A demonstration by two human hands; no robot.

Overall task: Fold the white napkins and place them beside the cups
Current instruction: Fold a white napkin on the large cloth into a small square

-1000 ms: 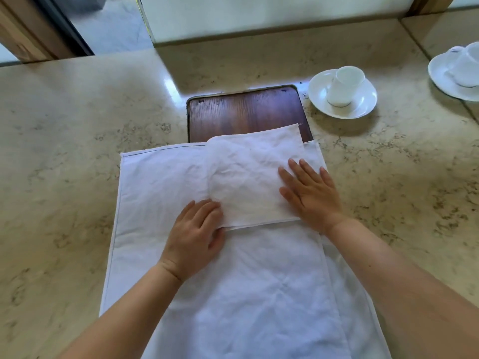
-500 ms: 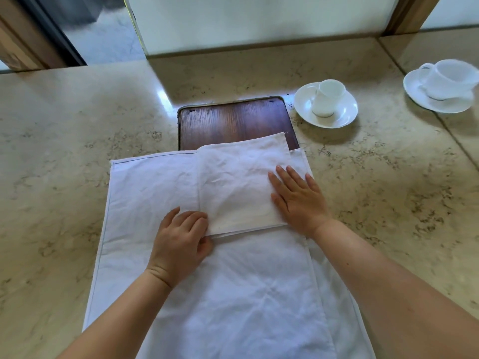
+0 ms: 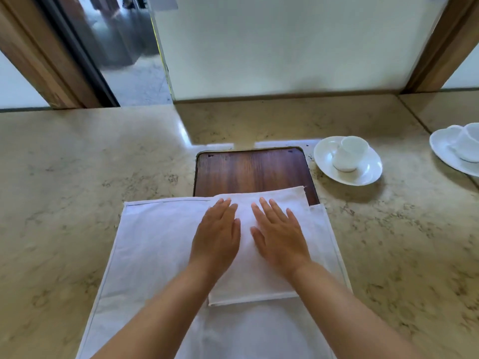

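Hands flat, left hand (image 3: pixel 216 237) and right hand (image 3: pixel 278 235) pressing folded napkin (image 3: pixel 261 286) (fingers straight), cup (image 3: pixel 350 152) well apart

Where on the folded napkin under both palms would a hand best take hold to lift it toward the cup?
Probably the right edge of the folded napkin, pinched from the right, the nearer cup's side. The right hand lies flat closest to it, and that layered edge stands free above the larger cloth.
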